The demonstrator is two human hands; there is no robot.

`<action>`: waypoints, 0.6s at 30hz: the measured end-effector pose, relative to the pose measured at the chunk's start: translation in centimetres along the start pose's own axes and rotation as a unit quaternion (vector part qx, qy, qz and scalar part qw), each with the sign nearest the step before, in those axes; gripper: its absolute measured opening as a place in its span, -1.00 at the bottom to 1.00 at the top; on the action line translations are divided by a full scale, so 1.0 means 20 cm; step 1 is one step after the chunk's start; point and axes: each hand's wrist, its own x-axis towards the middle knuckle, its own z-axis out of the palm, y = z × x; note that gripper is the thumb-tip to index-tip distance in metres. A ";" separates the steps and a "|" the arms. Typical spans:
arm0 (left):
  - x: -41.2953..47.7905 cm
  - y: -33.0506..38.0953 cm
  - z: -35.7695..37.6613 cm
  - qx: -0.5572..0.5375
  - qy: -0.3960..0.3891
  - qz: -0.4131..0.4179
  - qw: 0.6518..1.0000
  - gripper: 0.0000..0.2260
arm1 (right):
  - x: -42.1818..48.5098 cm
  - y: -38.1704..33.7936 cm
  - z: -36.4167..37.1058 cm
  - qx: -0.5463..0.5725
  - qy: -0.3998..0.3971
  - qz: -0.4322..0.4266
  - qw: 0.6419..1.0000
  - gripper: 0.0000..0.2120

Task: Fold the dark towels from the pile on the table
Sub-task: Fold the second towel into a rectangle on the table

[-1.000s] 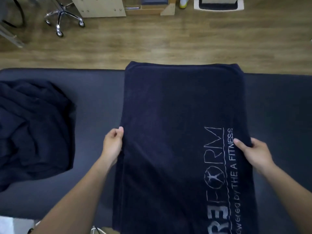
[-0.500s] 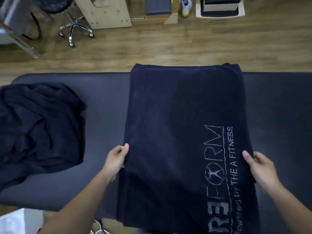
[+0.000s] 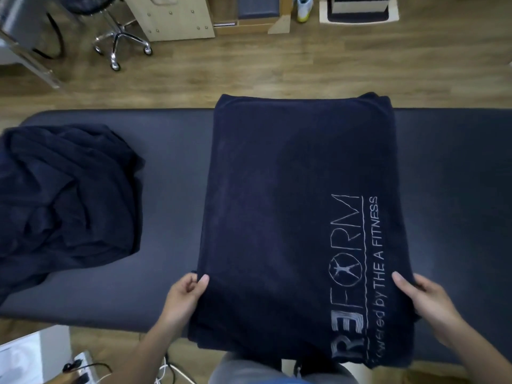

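A dark navy towel with pale lettering along its right side lies flat across the dark padded table, its near end hanging over the front edge. My left hand pinches the towel's left edge near the front. On the towel's right edge, my right hand grips with the thumb on top. A crumpled pile of dark towels sits at the table's left end, apart from both hands.
Beyond the table is wooden floor with a wheeled chair base, a wooden cabinet and a low step. A white box and cables lie on the floor at the near left.
Both hands have slid along the towel's side edges toward me, from about mid-length to near the table's front edge. The view has tilted, showing more floor.
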 end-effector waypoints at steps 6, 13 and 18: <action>0.05 0.04 -0.04 0.022 0.015 0.054 0.998 -0.78 | -0.06 0.09 0.00 -0.052 -0.009 0.000 0.999 -0.92; -0.04 -0.14 -0.07 0.117 0.088 0.051 0.988 -0.82 | -0.18 0.24 0.10 -0.016 0.060 0.002 0.998 -0.86; -0.14 -0.23 -0.05 0.103 0.024 0.074 0.992 -0.94 | -0.26 0.33 0.09 -0.036 0.016 0.000 0.999 -0.78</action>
